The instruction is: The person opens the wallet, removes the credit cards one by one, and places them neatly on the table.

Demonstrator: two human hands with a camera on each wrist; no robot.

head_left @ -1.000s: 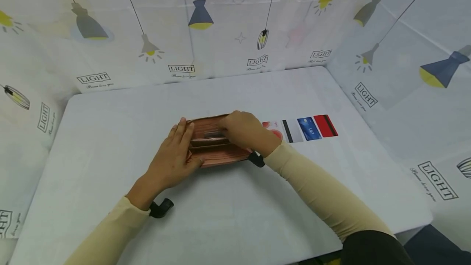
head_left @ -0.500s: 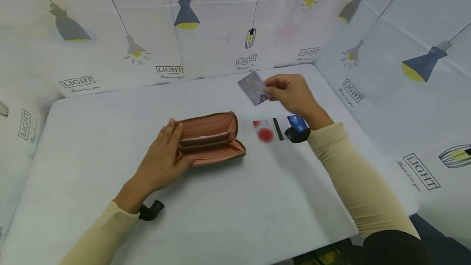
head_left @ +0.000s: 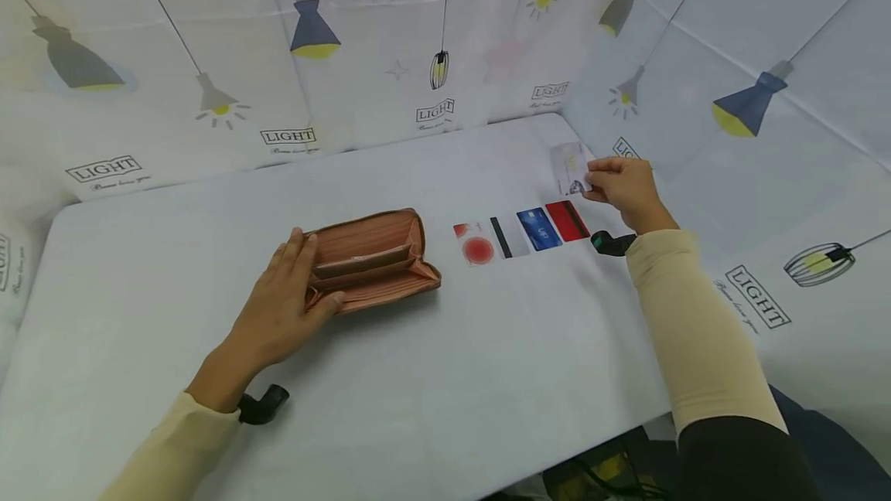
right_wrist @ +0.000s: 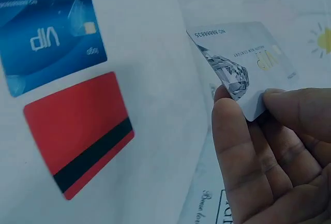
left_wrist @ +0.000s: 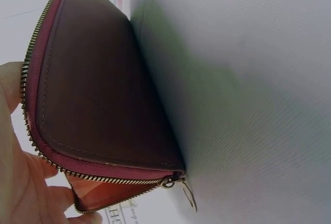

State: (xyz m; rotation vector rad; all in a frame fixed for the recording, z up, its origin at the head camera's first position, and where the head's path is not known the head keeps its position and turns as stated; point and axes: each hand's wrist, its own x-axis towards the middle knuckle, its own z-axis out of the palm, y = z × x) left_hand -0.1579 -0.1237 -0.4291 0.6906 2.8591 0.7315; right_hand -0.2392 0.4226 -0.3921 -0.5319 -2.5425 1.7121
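Observation:
A brown zip wallet (head_left: 376, 257) stands open on the table, its pinkish-tan lining and middle divider showing in the head view. My left hand (head_left: 281, 308) holds its left end, thumb over the front edge and fingers at the back; the left wrist view shows the zip teeth and dark outer side of the wallet (left_wrist: 98, 89). Away to the right, my right hand (head_left: 626, 188) pinches a silvery VIP card (head_left: 569, 165) between thumb and fingers, raised above the table. A diamond print shows on that card (right_wrist: 248, 63) in the right wrist view.
Several cards lie in a row right of the wallet: a white card with a red circle (head_left: 478, 248), a pale card with a black stripe (head_left: 513, 236), a blue VIP card (head_left: 539, 228) and a red striped card (head_left: 568, 220). Lamp-print cloth (head_left: 376, 91) stands behind the table.
My right hand has come out of the wallet with the silvery card and carried it right, past the row of cards. The left hand stays on the wallet. The head view has turned rightward.

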